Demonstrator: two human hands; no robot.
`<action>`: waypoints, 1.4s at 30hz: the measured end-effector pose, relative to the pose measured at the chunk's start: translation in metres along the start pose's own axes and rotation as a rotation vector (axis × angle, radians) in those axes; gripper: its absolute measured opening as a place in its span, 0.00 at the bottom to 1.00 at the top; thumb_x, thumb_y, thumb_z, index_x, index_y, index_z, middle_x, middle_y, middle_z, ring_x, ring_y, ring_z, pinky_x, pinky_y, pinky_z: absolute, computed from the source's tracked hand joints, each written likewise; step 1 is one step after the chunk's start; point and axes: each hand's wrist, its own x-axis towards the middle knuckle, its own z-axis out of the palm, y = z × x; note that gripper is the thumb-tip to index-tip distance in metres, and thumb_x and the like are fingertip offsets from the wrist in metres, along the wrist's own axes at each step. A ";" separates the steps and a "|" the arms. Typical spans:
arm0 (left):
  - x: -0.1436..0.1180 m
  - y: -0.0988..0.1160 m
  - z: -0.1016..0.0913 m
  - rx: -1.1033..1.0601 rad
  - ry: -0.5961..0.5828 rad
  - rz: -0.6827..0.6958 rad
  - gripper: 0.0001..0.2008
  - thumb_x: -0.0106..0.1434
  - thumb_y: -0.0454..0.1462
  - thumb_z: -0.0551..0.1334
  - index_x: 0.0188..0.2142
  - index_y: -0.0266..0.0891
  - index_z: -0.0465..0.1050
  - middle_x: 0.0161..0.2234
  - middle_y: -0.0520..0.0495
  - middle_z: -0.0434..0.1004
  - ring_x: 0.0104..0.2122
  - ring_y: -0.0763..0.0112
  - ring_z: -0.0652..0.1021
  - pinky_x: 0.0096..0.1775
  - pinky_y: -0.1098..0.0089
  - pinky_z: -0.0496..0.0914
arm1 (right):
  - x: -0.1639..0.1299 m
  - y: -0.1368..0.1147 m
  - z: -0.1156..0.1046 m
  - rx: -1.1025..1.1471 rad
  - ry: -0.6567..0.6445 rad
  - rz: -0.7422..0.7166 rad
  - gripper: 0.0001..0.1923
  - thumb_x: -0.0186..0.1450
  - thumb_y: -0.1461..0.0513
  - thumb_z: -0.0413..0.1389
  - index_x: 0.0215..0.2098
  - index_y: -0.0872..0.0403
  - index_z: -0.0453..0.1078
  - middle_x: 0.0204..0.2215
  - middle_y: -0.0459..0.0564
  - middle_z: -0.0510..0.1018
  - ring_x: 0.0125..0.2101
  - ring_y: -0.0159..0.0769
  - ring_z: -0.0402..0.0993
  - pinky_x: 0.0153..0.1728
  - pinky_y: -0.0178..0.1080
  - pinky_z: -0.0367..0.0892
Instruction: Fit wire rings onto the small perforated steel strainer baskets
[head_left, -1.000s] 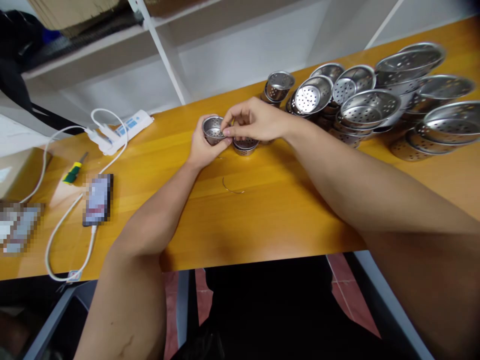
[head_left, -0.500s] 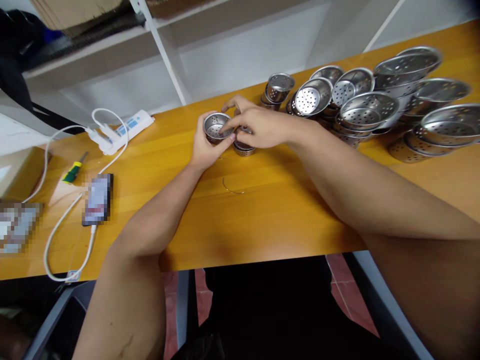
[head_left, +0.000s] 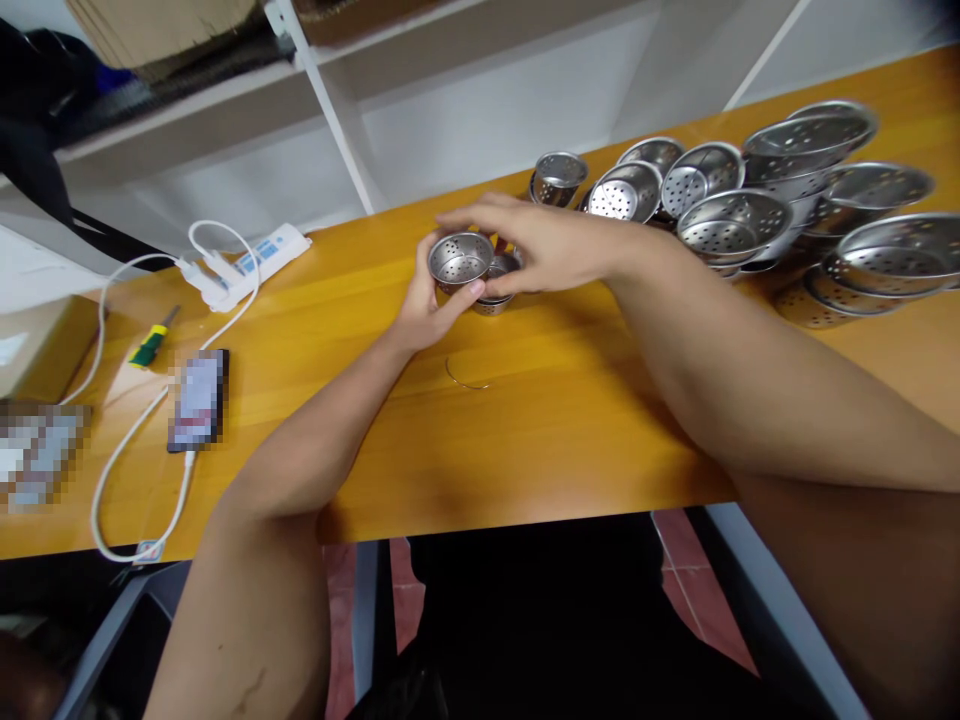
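Observation:
My left hand [head_left: 426, 308] grips a small perforated steel strainer cup [head_left: 459, 258] from below, its mouth facing up. My right hand [head_left: 544, 245] arches over it, fingertips at the cup's far rim. Just right of the held cup, a second small cup [head_left: 496, 285] stands on the wooden table [head_left: 525, 420], partly hidden under my right hand. A thin curved wire [head_left: 465, 378] lies on the table in front of my hands.
A heap of larger perforated steel bowls [head_left: 739, 220] fills the table's back right, with another small cup [head_left: 559, 175] nearby. At left lie a white power strip [head_left: 244, 265] with cable, a yellow-green screwdriver [head_left: 150, 343] and a phone [head_left: 199, 400]. White shelving stands behind.
My left hand has carried the cup to the right and tipped its mouth upward. My right hand's fingers have come out of the cup and now spread over its rim.

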 end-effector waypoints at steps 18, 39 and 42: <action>-0.002 -0.003 0.014 -0.052 -0.184 -0.184 0.64 0.70 0.70 0.81 0.89 0.51 0.53 0.82 0.27 0.76 0.84 0.30 0.78 0.85 0.28 0.73 | -0.022 0.000 -0.054 -0.268 0.061 0.208 0.44 0.70 0.43 0.82 0.77 0.47 0.81 0.68 0.62 0.89 0.60 0.63 0.88 0.64 0.59 0.81; 0.000 0.004 0.008 -0.110 -0.181 -0.174 0.59 0.69 0.71 0.82 0.84 0.46 0.63 0.79 0.27 0.80 0.79 0.34 0.84 0.82 0.32 0.79 | -0.006 0.023 -0.008 -0.296 -0.094 0.108 0.44 0.67 0.41 0.84 0.75 0.48 0.83 0.69 0.63 0.88 0.65 0.69 0.87 0.69 0.61 0.81; 0.001 0.010 0.005 -0.111 -0.171 -0.195 0.56 0.68 0.69 0.83 0.81 0.44 0.67 0.77 0.26 0.83 0.76 0.35 0.86 0.80 0.32 0.81 | -0.017 0.013 -0.029 -0.290 0.015 0.120 0.56 0.69 0.35 0.84 0.85 0.49 0.76 0.76 0.64 0.85 0.69 0.69 0.86 0.70 0.56 0.82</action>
